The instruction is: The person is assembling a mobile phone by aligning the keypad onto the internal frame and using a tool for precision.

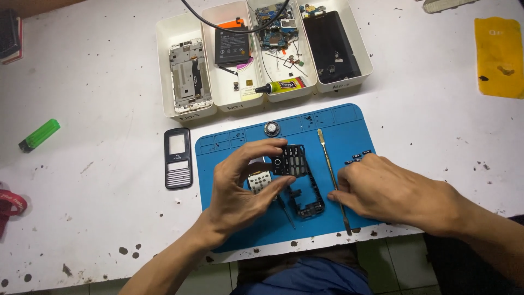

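Left hand [240,183] arched, pinching keypad frame [288,160]

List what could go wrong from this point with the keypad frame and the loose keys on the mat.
1. The left hand pinches the black keypad frame only by its edges above the blue mat; it could slip or flex.
2. The small loose keys lie right beside the right hand; a nudge might scatter them.
3. The metal spudger lies under the right fingers and could get knocked across the mat.
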